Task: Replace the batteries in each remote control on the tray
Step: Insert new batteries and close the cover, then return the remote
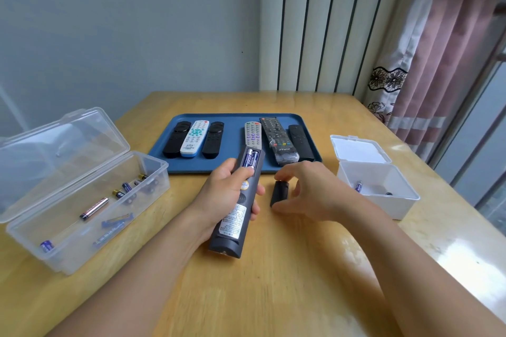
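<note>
The right hand (309, 189) partly hides the battery cover (279, 193) beneath it.
</note>
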`<action>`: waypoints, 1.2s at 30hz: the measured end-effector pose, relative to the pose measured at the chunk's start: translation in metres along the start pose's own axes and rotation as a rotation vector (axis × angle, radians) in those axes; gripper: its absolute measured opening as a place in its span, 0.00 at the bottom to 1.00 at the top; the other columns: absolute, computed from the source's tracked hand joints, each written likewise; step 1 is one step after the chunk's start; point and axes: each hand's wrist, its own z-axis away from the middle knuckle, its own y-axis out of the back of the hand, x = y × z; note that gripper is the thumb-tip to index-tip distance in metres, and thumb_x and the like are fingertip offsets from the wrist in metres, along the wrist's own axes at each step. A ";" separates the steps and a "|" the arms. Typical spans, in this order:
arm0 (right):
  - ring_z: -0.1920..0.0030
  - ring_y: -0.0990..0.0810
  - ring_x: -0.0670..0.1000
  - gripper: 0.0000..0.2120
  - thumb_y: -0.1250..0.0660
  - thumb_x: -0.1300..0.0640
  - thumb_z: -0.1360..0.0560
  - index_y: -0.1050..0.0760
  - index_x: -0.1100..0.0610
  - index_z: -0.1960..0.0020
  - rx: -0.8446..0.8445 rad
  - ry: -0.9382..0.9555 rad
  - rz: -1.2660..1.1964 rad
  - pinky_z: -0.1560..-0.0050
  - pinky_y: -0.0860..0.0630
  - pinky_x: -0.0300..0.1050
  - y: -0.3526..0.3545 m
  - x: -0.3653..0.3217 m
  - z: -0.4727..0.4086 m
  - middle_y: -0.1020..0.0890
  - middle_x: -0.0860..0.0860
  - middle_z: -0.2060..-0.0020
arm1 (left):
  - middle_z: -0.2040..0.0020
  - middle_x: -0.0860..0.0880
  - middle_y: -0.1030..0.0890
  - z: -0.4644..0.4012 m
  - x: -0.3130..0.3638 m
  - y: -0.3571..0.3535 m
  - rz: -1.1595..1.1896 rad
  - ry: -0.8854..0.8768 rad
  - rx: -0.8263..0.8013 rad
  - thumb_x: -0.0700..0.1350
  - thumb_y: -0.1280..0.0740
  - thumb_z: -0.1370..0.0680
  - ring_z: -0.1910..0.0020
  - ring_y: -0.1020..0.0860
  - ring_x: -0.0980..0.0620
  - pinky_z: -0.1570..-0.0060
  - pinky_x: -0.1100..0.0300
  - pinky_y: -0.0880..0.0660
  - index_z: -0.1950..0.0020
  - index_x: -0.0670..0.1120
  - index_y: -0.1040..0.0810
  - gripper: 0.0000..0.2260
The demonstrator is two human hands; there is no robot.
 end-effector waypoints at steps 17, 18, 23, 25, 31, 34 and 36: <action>0.63 0.20 0.44 0.07 0.33 0.56 0.29 0.16 0.52 0.60 0.184 0.056 -0.135 0.62 0.24 0.44 -0.006 -0.007 -0.003 0.17 0.45 0.65 | 0.63 0.44 0.17 -0.002 -0.004 -0.007 -0.054 0.037 0.000 0.45 0.37 0.17 0.74 0.21 0.44 0.74 0.55 0.23 0.45 0.44 0.27 0.05; 0.64 0.20 0.42 0.06 0.32 0.54 0.30 0.16 0.51 0.61 0.100 0.052 -0.203 0.64 0.25 0.41 0.000 -0.006 0.000 0.17 0.43 0.67 | 0.63 0.43 0.17 -0.002 -0.003 -0.006 -0.052 0.038 -0.003 0.46 0.37 0.17 0.74 0.21 0.44 0.74 0.55 0.23 0.45 0.44 0.27 0.06; 0.54 0.19 0.51 0.15 0.19 0.46 0.36 0.15 0.46 0.51 -0.417 0.089 -0.275 0.51 0.22 0.47 0.013 -0.009 0.011 0.15 0.47 0.56 | 0.62 0.44 0.16 -0.001 -0.001 -0.004 -0.061 0.046 0.012 0.48 0.38 0.17 0.73 0.20 0.45 0.74 0.55 0.23 0.47 0.45 0.27 0.07; 0.52 0.23 0.48 0.19 0.17 0.48 0.37 0.15 0.43 0.48 -0.440 0.123 -0.235 0.49 0.24 0.43 0.011 -0.011 0.012 0.18 0.47 0.49 | 0.61 0.43 0.16 -0.001 -0.001 -0.003 -0.071 0.046 0.017 0.49 0.37 0.17 0.73 0.20 0.45 0.74 0.55 0.23 0.48 0.44 0.27 0.08; 0.56 0.23 0.45 0.12 0.19 0.51 0.34 0.18 0.45 0.53 -0.419 0.160 -0.116 0.58 0.26 0.38 0.007 -0.012 0.010 0.20 0.43 0.54 | 0.62 0.44 0.16 0.002 0.002 -0.004 -0.070 0.057 0.009 0.50 0.38 0.16 0.74 0.20 0.46 0.74 0.56 0.23 0.47 0.44 0.26 0.10; 0.63 0.21 0.45 0.09 0.22 0.60 0.30 0.20 0.48 0.58 -0.274 0.160 -0.279 0.62 0.26 0.36 0.010 -0.005 0.006 0.17 0.41 0.64 | 0.66 0.44 0.17 0.003 0.004 -0.004 0.001 0.092 0.036 0.52 0.41 0.16 0.75 0.21 0.47 0.76 0.58 0.24 0.49 0.42 0.23 0.15; 0.66 0.21 0.49 0.07 0.25 0.64 0.26 0.18 0.52 0.55 -0.178 0.170 -0.535 0.62 0.21 0.43 0.015 0.000 0.005 0.17 0.49 0.65 | 0.65 0.42 0.18 0.004 0.006 -0.003 0.069 0.122 0.016 0.52 0.44 0.16 0.74 0.22 0.45 0.75 0.58 0.24 0.47 0.41 0.21 0.18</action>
